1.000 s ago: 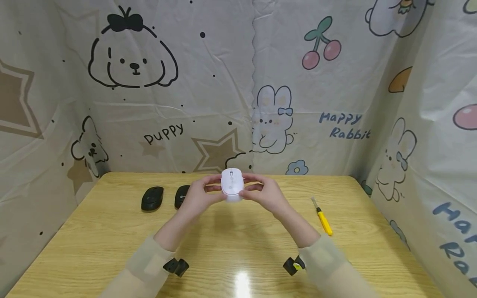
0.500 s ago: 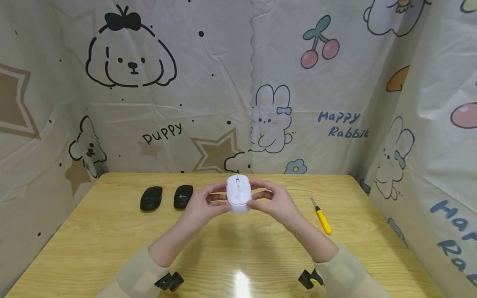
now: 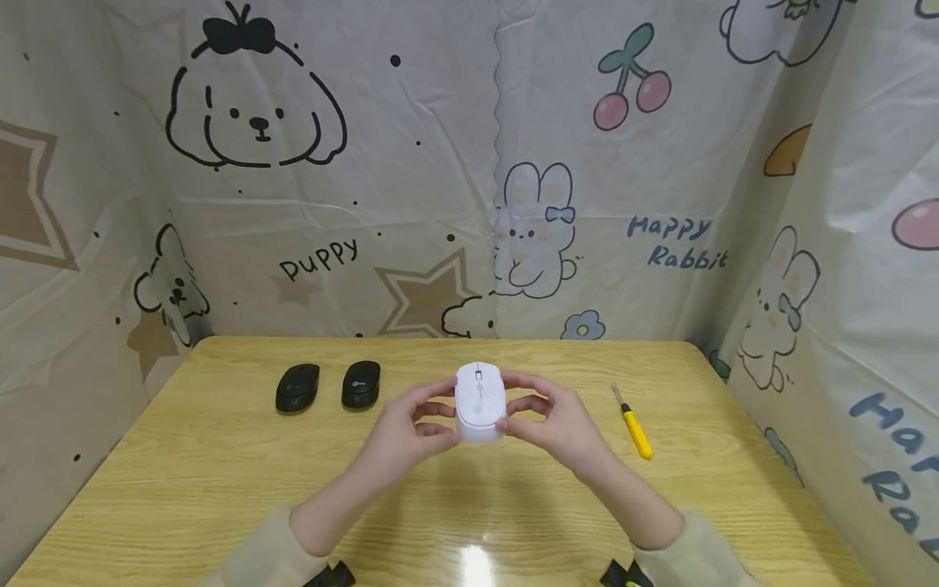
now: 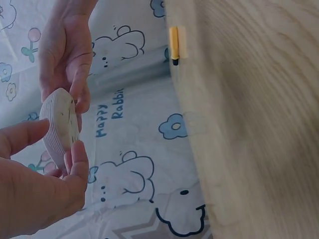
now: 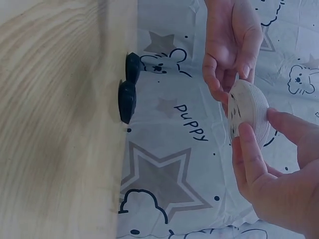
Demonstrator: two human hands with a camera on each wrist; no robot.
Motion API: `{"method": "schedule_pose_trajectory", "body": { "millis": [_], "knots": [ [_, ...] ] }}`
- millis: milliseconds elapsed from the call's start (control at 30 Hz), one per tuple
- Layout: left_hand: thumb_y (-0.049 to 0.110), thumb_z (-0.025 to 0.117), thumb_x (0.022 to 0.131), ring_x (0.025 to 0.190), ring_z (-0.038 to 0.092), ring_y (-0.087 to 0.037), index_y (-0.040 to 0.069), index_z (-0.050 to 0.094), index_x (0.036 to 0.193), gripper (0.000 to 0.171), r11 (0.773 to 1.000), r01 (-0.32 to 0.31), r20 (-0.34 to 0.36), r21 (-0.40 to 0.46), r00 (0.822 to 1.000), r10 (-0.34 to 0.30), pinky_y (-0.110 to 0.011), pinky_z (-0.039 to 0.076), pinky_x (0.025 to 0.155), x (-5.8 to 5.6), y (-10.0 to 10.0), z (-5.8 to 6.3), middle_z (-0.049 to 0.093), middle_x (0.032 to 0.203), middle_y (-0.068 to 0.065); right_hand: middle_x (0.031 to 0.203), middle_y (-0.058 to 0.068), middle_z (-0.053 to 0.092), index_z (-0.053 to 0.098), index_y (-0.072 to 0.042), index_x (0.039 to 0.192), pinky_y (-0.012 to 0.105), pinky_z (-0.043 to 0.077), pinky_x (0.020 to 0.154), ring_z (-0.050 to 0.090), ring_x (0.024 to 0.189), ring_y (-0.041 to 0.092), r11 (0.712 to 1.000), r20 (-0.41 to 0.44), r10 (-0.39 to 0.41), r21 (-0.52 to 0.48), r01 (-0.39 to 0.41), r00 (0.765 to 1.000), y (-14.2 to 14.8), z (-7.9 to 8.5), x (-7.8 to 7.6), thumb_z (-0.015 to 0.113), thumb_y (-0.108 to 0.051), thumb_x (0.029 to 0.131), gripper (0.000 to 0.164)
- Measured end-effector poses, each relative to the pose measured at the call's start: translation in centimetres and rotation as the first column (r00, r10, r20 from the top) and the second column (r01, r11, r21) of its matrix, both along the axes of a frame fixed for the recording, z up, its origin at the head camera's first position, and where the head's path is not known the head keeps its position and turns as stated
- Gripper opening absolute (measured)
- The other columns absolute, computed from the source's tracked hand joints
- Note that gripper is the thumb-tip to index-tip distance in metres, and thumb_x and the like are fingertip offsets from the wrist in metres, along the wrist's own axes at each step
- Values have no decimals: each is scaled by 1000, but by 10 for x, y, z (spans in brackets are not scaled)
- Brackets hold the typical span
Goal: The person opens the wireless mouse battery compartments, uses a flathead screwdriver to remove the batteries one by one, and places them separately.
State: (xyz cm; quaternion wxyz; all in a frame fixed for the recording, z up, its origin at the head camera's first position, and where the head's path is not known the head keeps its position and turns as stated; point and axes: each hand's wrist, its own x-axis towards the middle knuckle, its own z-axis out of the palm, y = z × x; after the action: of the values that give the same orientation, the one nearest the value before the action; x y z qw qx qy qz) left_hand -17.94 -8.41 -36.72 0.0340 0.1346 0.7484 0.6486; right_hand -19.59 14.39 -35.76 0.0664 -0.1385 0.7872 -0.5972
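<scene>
Between both hands a white computer mouse (image 3: 480, 401) is held up above the table, its scroll wheel end pointing away. My left hand (image 3: 411, 425) pinches its left side between thumb and fingers. On the opposite side my right hand (image 3: 556, 420) grips it the same way. In the left wrist view the mouse (image 4: 61, 124) appears side-on, showing a ribbed edge and part of its underside. The right wrist view also shows the ribbed side of the mouse (image 5: 251, 109), with fingertips on its underside.
Two black computer mice (image 3: 297, 388) (image 3: 361, 385) lie on the wooden table (image 3: 220, 489) at the back left. A screwdriver with a yellow handle (image 3: 637, 434) lies to the right. A printed cloth (image 3: 411, 187) hangs behind and beside the table.
Both hands have brought the white mouse nearer to me and slightly right. The second black mouse, partly covered by the left hand before, now shows in full.
</scene>
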Motion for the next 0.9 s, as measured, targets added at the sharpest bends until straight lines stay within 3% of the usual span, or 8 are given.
{"method": "schedule_pose_trajectory", "body": {
  "millis": [233,500,900],
  "knots": [
    [-12,71,75,98,60,-25,5,55,129,59,998,-31,-109,-51,994,25,-27,56,79,4,0,-22,54,122,-11,128,6,55,57,-15,127,26,55,76,62,96,21,999,26,32,-33,-31,999,1,-18,3,80,-16,75,57],
    [-12,75,70,94,61,-25,5,63,119,53,996,-71,-252,-56,966,55,-25,55,82,6,1,-41,61,113,-9,128,9,54,56,-13,127,26,55,76,62,97,21,998,39,48,-49,-46,998,2,-33,9,80,-16,75,57],
    [-9,77,70,93,61,-23,6,64,117,51,995,-99,-193,-9,977,95,-23,55,83,6,2,-51,61,109,-8,130,6,54,56,-15,129,24,54,75,62,99,18,996,16,72,-48,-71,997,1,-42,10,78,-16,77,56]
  ]
}}
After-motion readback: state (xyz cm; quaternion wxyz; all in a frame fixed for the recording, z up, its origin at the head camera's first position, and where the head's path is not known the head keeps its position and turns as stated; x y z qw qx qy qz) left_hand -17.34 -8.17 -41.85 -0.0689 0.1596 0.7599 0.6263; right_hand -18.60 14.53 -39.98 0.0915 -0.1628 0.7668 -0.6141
